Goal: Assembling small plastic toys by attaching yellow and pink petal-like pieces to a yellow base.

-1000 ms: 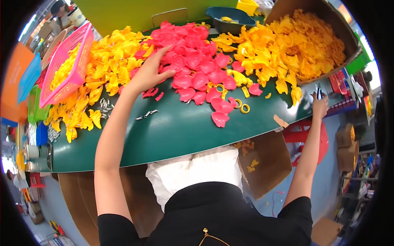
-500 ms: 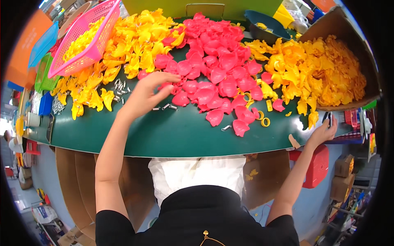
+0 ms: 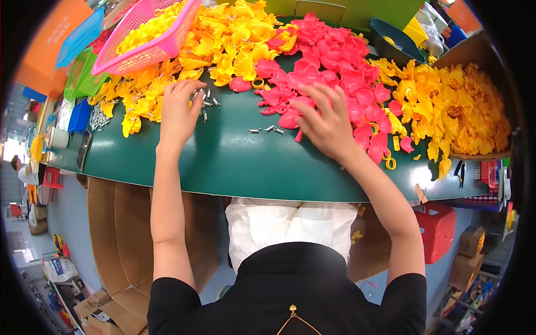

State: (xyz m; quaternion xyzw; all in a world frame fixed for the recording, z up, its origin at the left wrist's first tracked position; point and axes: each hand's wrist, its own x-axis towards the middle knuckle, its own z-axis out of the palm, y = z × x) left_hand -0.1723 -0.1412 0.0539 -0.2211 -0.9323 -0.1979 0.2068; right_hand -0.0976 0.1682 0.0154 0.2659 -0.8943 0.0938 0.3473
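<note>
**Picking parts off the green table**

Your left hand (image 3: 180,111) rests palm down on the green table (image 3: 223,162), fingers curled over the small metal pins (image 3: 205,100) scattered at the foot of the yellow pile (image 3: 223,39); whether it pinches one cannot be told. Your right hand (image 3: 326,120) lies flat, fingers spread, on the near edge of the pink pile (image 3: 335,61), gripping nothing. The step looks like gathering. Next, close the right fingers on a single pink piece. Beyond, a pink basket (image 3: 145,42) sits tilted on the yellow pieces.
</note>
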